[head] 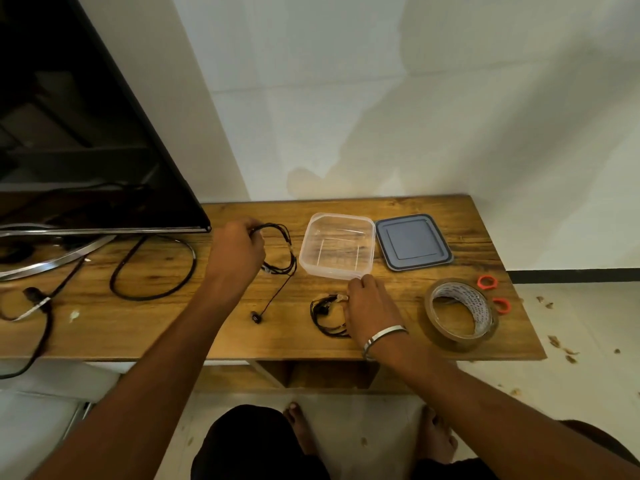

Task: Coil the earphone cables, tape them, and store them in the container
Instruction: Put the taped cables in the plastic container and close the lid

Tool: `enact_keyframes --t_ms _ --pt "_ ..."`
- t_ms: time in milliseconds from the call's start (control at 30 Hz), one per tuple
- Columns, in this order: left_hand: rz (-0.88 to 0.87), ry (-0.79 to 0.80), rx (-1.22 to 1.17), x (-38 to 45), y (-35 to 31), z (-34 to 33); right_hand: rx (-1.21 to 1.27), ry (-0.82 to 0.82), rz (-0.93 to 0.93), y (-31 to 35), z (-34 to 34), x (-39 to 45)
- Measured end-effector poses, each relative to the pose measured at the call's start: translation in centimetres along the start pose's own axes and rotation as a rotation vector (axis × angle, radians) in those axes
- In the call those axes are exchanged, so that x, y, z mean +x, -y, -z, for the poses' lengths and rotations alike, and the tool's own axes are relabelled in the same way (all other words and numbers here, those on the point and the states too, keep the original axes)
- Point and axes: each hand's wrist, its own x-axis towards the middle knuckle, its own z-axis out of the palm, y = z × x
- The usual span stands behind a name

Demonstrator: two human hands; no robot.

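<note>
Here the person works on two earphone sets at once, one per hand. The left hand (239, 249) has its fingers curled round the top of a loose earphone cable (282, 251), lifting part of the loop while one earbud (255, 317) trails on the table (173, 327) nearer the person; holding it high likely lets the slack hang free for winding. The right hand (365, 306) rests on the edge of a second, coiled cable (325, 315), fingers bent onto it; whether it pinches or merely pins the bundle cannot be told. A bit of tape seems to sit at the coil's top, though it is too small to confirm.

The clear container (337, 245) stands open between the hands, holding nothing, with its grey lid (414, 242) just beside it. The tape roll (460, 313) lies near the right wrist, handy for binding. To the left, a thick power cord (152, 268) and the television (86, 133) on its stand crowd the table and could snag the trailing cable.
</note>
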Motion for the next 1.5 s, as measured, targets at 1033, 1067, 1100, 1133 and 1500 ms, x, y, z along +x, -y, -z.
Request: enact_keyframes --t_ms 1033,1067,1100,1133,1500 --pt "0.069 -0.014 -0.572 4.4 -12.4 1.2 0.041 0.065 -0.018 -0.8 -0.5 0.3" --pt "0.104 0.003 -0.582 4.4 -11.9 0.5 0.042 0.068 -0.017 -0.8 -0.4 0.3" --pt "0.150 0.025 -0.601 4.3 -11.4 -0.2 0.046 0.071 -0.016 -0.9 -0.4 0.3" --pt "0.209 0.052 -0.623 4.2 -10.8 -1.0 0.050 0.074 -0.015 -0.9 -0.3 0.3" --pt "0.437 0.210 -0.583 2.3 -6.2 -9.9 0.062 0.063 -0.001 -1.0 -0.6 0.1"
